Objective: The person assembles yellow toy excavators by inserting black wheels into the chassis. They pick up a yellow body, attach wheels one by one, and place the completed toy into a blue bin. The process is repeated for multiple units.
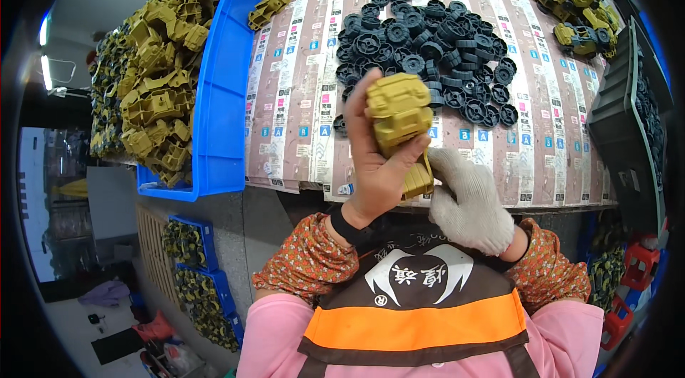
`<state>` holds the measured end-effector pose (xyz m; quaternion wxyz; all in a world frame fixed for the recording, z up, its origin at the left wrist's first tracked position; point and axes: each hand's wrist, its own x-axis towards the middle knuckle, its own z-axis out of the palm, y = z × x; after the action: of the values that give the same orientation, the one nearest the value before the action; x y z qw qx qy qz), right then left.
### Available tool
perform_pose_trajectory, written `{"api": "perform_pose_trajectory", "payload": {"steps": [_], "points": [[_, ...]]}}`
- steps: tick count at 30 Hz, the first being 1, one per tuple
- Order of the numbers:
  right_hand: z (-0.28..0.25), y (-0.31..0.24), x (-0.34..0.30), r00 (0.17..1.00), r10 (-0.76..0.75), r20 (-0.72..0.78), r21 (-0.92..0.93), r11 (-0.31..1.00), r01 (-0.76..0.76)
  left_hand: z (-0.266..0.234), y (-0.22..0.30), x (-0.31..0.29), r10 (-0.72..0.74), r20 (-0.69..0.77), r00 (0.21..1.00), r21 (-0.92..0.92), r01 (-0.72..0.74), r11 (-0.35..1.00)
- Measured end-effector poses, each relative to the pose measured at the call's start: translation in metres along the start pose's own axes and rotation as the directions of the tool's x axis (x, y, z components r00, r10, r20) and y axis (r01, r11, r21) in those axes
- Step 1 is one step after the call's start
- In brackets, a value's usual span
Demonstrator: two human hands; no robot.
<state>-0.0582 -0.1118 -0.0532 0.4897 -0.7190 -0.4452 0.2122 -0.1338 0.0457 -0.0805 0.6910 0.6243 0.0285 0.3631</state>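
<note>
A mustard-yellow plastic toy truck body (399, 108) is held upright over the table's near edge. My bare left hand (378, 171) is closed around it, fingers along its left side and thumb across its lower part. My right hand (467, 203), in a white knit glove, is closed against the truck's lower right end. Its fingertips are partly hidden, and what they pinch cannot be made out. Just beyond the truck lies a loose heap of black toy wheels (428, 39), some flat and some on edge.
A blue bin (225, 85) full of yellow truck bodies (157, 99) stands at the left. Toy trucks with wheels (574, 0) are piled at the far right. A grey crate (621, 110) of dark parts stands on the right. The patterned table (300, 92) ends just before my body.
</note>
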Motion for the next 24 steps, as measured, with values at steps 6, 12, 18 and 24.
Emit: {"api": "perform_pose_trajectory", "payload": {"steps": [6,12,18,24], "points": [[-0.036,0.007,0.020,0.945,-0.056,-0.323,0.030,0.997,0.069,-0.015,-0.005,0.003,-0.388,0.263,0.883,0.257,0.324,0.911],[-0.052,0.029,-0.001,0.985,0.169,0.016,0.171,0.971,-0.169,-0.028,0.016,0.019,-0.719,0.433,0.543,0.087,0.769,0.633],[-0.044,0.036,-0.024,0.849,0.524,-0.070,0.449,0.776,-0.442,-0.015,-0.003,-0.006,-0.574,0.288,0.766,-0.450,0.638,0.626],[-0.094,0.062,-0.002,0.890,0.137,-0.435,-0.278,0.920,-0.277,-0.017,-0.034,-0.015,-0.699,0.070,0.712,-0.543,0.614,0.572]]}}
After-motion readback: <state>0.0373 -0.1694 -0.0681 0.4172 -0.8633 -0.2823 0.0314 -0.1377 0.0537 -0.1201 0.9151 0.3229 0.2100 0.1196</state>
